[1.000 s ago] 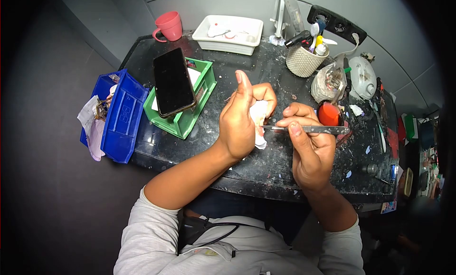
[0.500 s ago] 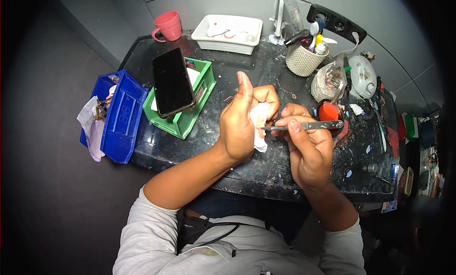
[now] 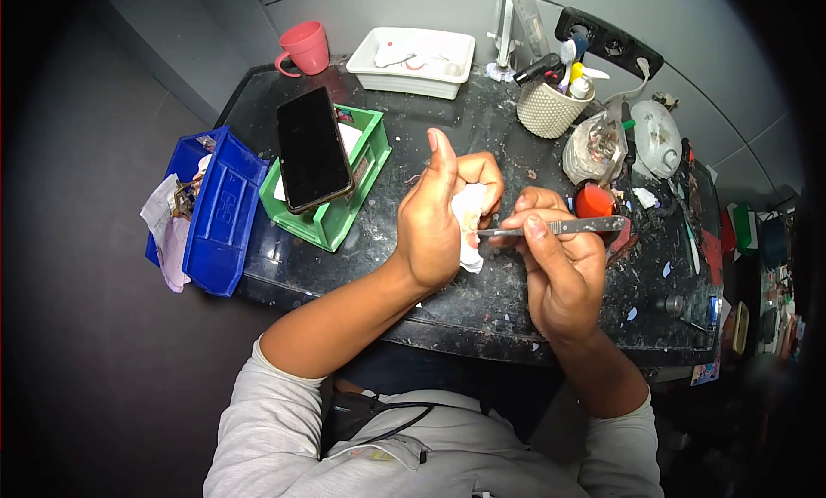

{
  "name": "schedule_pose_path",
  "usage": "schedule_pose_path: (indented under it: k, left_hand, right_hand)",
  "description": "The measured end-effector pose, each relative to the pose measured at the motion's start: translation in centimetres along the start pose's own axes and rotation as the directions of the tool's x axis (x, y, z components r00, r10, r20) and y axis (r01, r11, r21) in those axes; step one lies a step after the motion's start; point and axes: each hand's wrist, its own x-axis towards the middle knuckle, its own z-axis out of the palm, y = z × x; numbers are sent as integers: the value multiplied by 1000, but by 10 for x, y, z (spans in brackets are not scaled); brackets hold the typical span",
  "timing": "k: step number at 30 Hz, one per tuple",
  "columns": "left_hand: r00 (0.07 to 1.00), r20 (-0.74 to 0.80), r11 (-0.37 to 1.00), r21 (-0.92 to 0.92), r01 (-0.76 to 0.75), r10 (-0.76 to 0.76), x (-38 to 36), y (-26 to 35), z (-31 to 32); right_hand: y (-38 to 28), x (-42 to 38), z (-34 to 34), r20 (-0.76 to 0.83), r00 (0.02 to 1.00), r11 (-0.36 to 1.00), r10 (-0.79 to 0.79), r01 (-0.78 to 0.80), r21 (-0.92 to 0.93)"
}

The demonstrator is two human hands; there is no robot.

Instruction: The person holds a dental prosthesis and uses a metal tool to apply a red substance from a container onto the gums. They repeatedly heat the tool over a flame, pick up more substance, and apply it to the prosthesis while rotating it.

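Observation:
My left hand [image 3: 439,210] is raised over the dark worktable [image 3: 361,257], thumb pointing up, its fingers closed around a crumpled white tissue [image 3: 469,218] with a small pale object tucked in it. My right hand [image 3: 555,261] grips a slim metal scalpel-like tool [image 3: 559,228] held level, its tip touching the pale object in the tissue. Behind the right hand sits a small red round container [image 3: 594,203].
A black phone [image 3: 311,148] lies across a green bin [image 3: 348,201]; a blue bin [image 3: 211,210] with paper scraps hangs at the left edge. At the back stand a pink mug [image 3: 305,46], a white tray [image 3: 417,61], a cup of tools [image 3: 555,102] and a power strip [image 3: 611,42].
The right hand lifted the tool's handle end a little and shifted slightly toward the left hand. The tip stays at the tissue. The left hand has barely moved.

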Motion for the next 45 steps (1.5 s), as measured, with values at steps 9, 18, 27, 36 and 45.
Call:
schedule_pose_path:
  k: [9,18,27,36,45]
  left_hand:
    - [996,-37,993,97,-73,77,2,2,0]
    - [999,-34,998,64,-9,12,0,1,1]
    - [998,-67,997,73,-3,8,-1,3,4]
    - [997,-48,990,131,-50,57,1,1,2]
    - [997,-50,985,166,-53,62,1,3,1]
  right_hand:
    - [1,-1,-2,37,999,998,-26,28,-60]
    - [1,-1,-3,47,998,996,-34,38,-79]
    - [-1,-1,0,3,1000,999,-4,4,-34]
    - [-2,-1,-1,33,999,995,-39,42,-95]
    - [-2,-2,-3,55,998,993,-28,34,-115]
